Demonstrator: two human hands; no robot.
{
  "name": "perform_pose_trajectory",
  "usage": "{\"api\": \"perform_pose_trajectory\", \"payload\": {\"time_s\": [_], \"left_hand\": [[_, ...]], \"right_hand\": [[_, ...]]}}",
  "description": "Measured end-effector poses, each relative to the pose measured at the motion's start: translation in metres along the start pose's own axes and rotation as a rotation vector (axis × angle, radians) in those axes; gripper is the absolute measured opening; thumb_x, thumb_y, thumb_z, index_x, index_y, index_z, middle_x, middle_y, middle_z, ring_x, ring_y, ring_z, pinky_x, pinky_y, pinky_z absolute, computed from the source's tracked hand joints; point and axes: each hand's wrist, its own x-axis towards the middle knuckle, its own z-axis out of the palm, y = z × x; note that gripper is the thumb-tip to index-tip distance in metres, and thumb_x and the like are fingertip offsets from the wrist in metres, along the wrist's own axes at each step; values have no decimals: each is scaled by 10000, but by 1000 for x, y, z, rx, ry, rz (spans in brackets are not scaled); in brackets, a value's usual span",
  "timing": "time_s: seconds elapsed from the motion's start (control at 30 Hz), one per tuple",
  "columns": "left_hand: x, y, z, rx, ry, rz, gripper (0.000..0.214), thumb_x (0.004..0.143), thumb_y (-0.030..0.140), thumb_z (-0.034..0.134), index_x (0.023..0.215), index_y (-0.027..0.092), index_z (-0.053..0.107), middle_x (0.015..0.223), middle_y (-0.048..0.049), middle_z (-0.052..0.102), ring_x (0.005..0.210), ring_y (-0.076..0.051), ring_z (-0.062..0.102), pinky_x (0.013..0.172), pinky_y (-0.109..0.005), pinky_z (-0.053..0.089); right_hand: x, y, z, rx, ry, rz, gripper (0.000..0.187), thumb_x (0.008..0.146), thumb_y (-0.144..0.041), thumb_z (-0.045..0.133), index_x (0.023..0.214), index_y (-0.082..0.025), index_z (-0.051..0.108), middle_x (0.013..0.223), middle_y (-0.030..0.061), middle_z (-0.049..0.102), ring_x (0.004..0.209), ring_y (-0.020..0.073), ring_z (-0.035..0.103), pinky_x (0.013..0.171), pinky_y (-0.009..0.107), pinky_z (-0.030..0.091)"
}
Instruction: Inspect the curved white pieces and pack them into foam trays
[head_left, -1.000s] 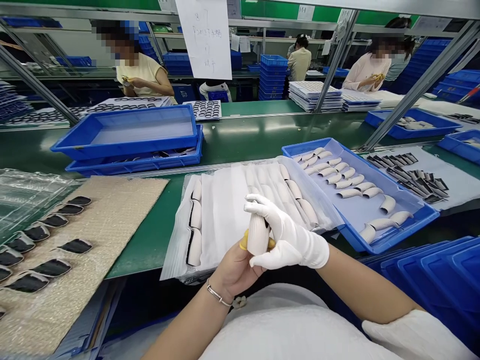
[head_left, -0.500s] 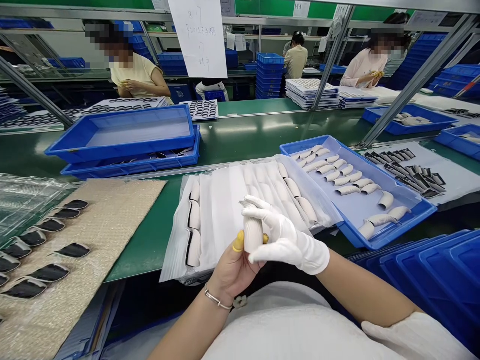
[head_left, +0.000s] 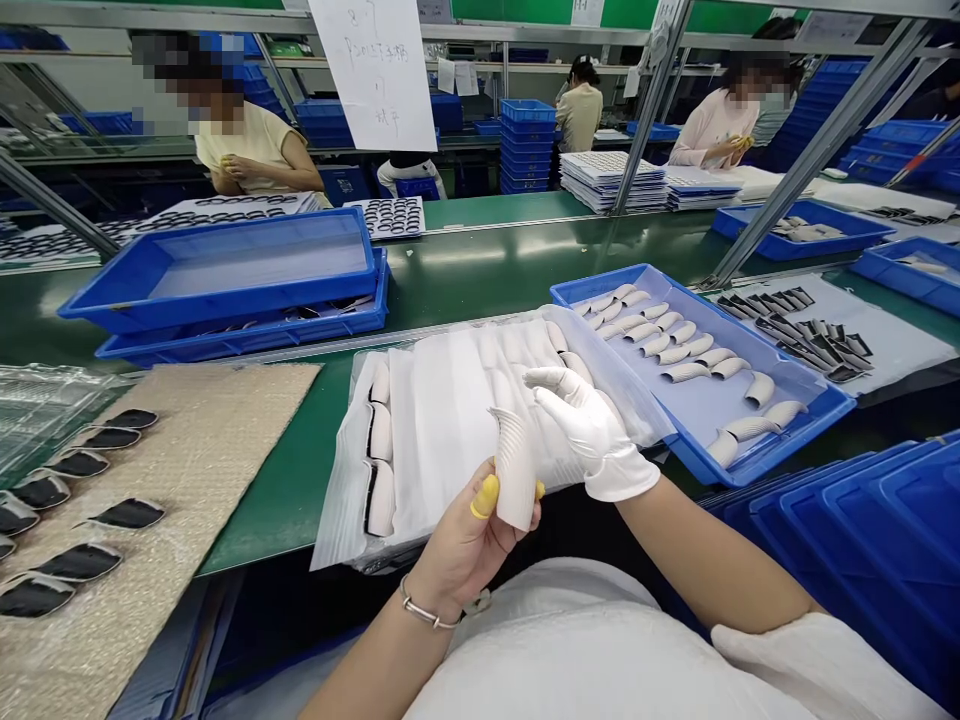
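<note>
Yellow finger cots cover fingertips of my left hand [head_left: 472, 545], which grips a curved, cream-coloured ribbed shell piece [head_left: 516, 470] upright between thumb and fingers. Just to the right, my right hand [head_left: 585, 420] wears a white glove. Its thumb and fingers are apart, with nothing between them, and it does not touch the piece. Behind both hands lies a tray lined with white foam sheet [head_left: 450, 400]. Similar pale pieces [head_left: 381, 435] sit in rows along its left and right sides, some showing dimly through the sheet.
At the right, a blue tray [head_left: 765, 450] holds several similar shells. A tan board [head_left: 225, 440] at the left carries several black-lined pieces [head_left: 124, 513]. Stacked blue trays [head_left: 225, 265] stand at the back left. A paper sign [head_left: 375, 75] hangs overhead. Co-workers sit across the bench.
My right hand has drawn away from the shell to the right and opened. The shell, still in my left hand, has turned so its curved ribbed side shows. The view has shifted slightly.
</note>
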Motion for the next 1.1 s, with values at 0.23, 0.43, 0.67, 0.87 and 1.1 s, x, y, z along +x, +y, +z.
{"api": "perform_pose_trajectory", "payload": {"time_s": [0.23,0.43,0.67,0.87,1.1], "left_hand": [[0,5,6,158,113,56,405,822,474,758,1078,199,605,939,-45,696,796,-132,642,785,-258,524],[1,5,8,238,106,91,367,864,472,713,1085,205,592,922,-21,668,780,-116,607,772,-248,502],[0,3,7,281,81,60,363,885,465,690,1110,204,576,913,-21,667,776,-114,609,766,-242,484],[-2,1,5,289,79,46,378,877,489,690,1110,214,575,905,-25,675,762,-121,621,773,-257,487],[3,2,4,461,214,131,472,789,538,759,1060,206,562,767,-10,669,675,-160,643,657,-275,494]], "right_hand": [[-4,-14,-5,-56,-105,74,256,933,-384,582,1051,-181,684,1012,56,690,731,119,618,659,262,493],[-15,-22,0,-129,-302,182,611,720,-463,822,1210,-212,559,994,44,641,743,151,616,632,290,523],[-16,-25,3,-221,-275,125,342,903,-510,622,824,-181,573,740,-5,590,674,126,568,626,261,481],[-8,-15,-2,5,-212,242,351,919,-524,586,831,-183,573,569,-46,517,495,94,486,502,218,401],[-9,-24,-5,-282,-319,140,411,968,-538,491,760,-188,544,615,-25,523,556,106,508,531,228,395]]}}
